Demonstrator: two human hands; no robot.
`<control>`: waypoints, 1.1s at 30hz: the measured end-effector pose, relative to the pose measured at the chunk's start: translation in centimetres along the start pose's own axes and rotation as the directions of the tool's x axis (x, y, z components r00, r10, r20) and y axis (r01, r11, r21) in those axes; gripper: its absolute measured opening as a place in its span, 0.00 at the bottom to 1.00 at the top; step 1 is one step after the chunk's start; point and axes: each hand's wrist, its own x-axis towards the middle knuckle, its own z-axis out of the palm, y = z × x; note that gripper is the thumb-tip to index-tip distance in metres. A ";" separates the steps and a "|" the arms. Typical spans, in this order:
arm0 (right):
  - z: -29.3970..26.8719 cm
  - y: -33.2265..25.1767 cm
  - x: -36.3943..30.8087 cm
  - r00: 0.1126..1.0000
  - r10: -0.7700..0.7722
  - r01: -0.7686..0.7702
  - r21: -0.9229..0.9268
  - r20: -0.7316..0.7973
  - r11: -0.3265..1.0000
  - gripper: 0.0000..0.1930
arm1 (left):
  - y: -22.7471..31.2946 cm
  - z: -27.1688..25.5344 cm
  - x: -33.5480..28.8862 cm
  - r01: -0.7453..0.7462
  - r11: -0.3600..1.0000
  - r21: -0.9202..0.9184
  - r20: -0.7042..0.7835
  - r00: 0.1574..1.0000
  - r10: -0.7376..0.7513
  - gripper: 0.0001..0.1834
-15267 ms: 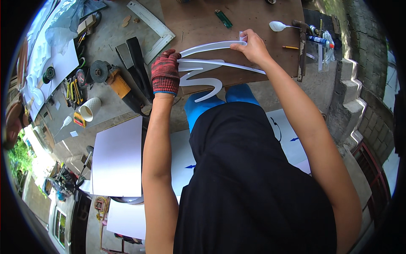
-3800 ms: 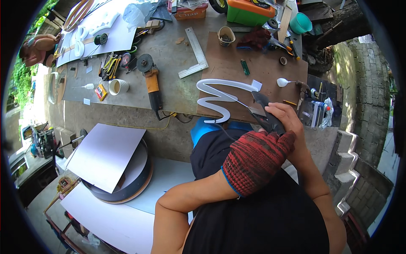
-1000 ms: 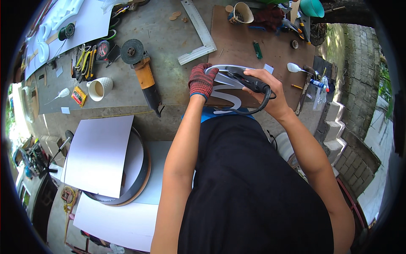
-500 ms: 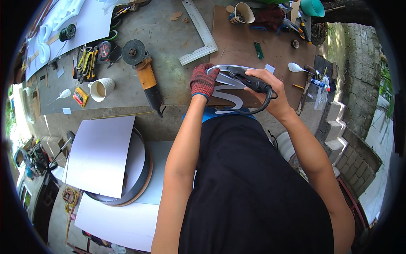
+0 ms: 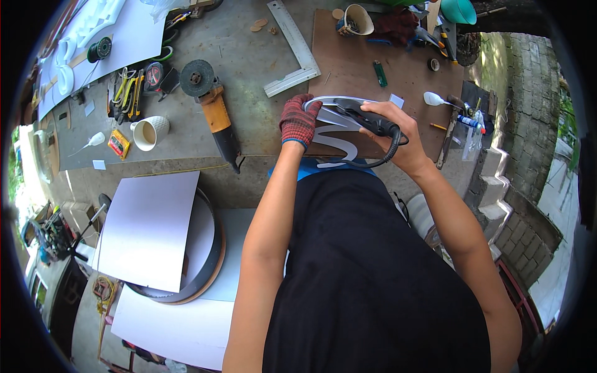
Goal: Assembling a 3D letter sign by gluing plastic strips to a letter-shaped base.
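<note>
My left hand (image 5: 298, 121), in a red and black knit glove, is closed on the left end of a white curved strip-edged piece (image 5: 334, 115). My bare right hand (image 5: 396, 127) grips a black corded hand tool (image 5: 359, 115). The tool's front end lies over the white piece; its exact contact is hidden. From its rear a thick black cord (image 5: 393, 149) bends down and back toward my body. An S-like white curve (image 5: 339, 143) shows below the tool, near the table's front edge. My fingertips under the piece are hidden.
On the table are an orange angle grinder (image 5: 216, 115), a metal square (image 5: 295, 53), a white mug (image 5: 149, 133), a green lighter (image 5: 380, 73) and a glue bottle (image 5: 435, 99). A white sheet (image 5: 149, 230) rests over a round dark-rimmed form (image 5: 214, 248) at left.
Both hands, the white piece and the tool keep nearly the same places. The view has shifted very slightly.
</note>
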 end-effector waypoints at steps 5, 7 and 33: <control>0.0 0.2 -0.1 1.000 -0.003 0.003 -0.011 -0.009 1.000 0.23 | -0.4 -0.2 -1.2 -0.155 0.988 0.018 -0.119 0.981 0.156 0.18; -0.1 0.1 -0.1 1.000 0.010 -0.010 -0.008 -0.001 1.000 0.23 | -0.8 -0.2 -1.5 -0.309 0.946 0.101 -0.189 0.927 0.323 0.17; 0.0 0.1 -0.2 1.000 -0.001 0.001 -0.019 -0.007 1.000 0.22 | -1.0 0.1 -1.4 -0.391 0.919 0.059 -0.188 0.899 0.395 0.15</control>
